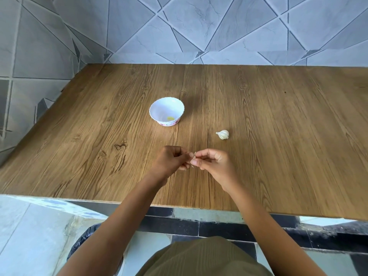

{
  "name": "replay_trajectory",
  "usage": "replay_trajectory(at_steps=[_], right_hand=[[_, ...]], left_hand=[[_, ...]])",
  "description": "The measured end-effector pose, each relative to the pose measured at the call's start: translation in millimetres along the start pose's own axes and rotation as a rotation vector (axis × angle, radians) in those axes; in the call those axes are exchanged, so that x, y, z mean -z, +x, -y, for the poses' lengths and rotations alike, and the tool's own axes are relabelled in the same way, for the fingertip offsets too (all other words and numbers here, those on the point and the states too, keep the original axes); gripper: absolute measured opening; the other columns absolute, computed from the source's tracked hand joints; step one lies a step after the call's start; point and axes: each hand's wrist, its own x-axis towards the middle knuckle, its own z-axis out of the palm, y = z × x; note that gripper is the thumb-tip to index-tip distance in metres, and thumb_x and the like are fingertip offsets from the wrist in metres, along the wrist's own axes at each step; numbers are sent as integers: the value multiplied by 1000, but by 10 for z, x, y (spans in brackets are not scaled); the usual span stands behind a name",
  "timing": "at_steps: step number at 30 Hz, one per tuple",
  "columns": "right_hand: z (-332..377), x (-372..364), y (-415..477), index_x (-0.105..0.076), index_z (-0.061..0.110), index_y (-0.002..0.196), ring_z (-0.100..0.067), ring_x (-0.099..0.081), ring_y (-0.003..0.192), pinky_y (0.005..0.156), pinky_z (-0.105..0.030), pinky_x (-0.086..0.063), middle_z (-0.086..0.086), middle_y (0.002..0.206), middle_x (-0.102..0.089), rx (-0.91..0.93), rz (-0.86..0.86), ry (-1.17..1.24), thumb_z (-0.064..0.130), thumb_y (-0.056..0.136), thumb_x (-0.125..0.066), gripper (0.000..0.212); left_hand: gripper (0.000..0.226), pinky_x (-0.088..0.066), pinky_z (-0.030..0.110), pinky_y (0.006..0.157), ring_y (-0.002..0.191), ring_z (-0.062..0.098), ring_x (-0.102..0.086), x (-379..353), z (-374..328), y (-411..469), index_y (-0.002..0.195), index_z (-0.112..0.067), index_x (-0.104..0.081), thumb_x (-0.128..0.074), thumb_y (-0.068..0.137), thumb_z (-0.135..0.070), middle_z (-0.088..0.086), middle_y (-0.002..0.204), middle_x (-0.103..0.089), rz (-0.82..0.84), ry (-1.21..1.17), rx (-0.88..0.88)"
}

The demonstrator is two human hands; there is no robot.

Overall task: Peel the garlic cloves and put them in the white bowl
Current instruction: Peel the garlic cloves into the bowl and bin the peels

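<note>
Olive garment (201, 257) at 6 o'clock. Fingers of left hand (171, 160) and right hand (213, 162) pinch a garlic clove (195, 153). White bowl (159, 108) lies at 11 o'clock, garlic bulb (223, 134) at 1. Risk: the small clove may slip from the pinch onto the surface (278, 136).

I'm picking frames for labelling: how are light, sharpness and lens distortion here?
Head view: soft, even light, no glare on the wooden table; the white bowl throws only a faint shadow; bowl and garlic bulb are sharp; the left hand and right hand look slightly soft, and the clove they pinch is too small to make out; slight wide-angle bending shows along the table's edges.
</note>
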Motion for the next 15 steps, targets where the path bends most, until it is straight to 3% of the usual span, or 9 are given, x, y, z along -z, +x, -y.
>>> replay_trajectory(at_steps=[4, 7, 11, 15], right_hand=[[-37, -22, -23, -68, 16, 81, -5, -64, 66, 61, -18, -51, 1, 75, -70, 48, -13, -133, 10, 71, -79, 17], [-57, -15, -49, -69, 13, 84, -9, -65, 67, 61, -19, -51, -2, 73, -70, -49, -37, 2, 10, 73, -78, 15], [-26, 33, -50, -71, 12, 89, -10, -69, 70, 63, -15, -52, -4, 77, -74, -174, -8, 217, 8, 72, -76, 19], [7, 53, -37, -72, 14, 82, -13, -70, 70, 62, -15, -53, -7, 79, -74, -250, 5, 385, 7, 67, -74, 17]], left_hand=[[14, -50, 15, 55, 56, 7, -60, -20, 20, -1, 74, -5, -67, -67, 85, -13, 7, 66, -67, -42, 84, 2], [14, -51, 16, 56, 57, 8, -61, -32, 22, -4, 77, -3, -67, -66, 86, -13, 6, 66, -68, -39, 91, 1], [12, -52, 15, 59, 58, 5, -63, 18, 9, -11, 84, -4, -67, -58, 91, -9, -1, 63, -68, 37, -102, 42], [14, -53, 15, 62, 64, 6, -66, 27, -9, -21, 85, -6, -66, -54, 92, -10, 0, 67, -70, 124, -266, 99]])
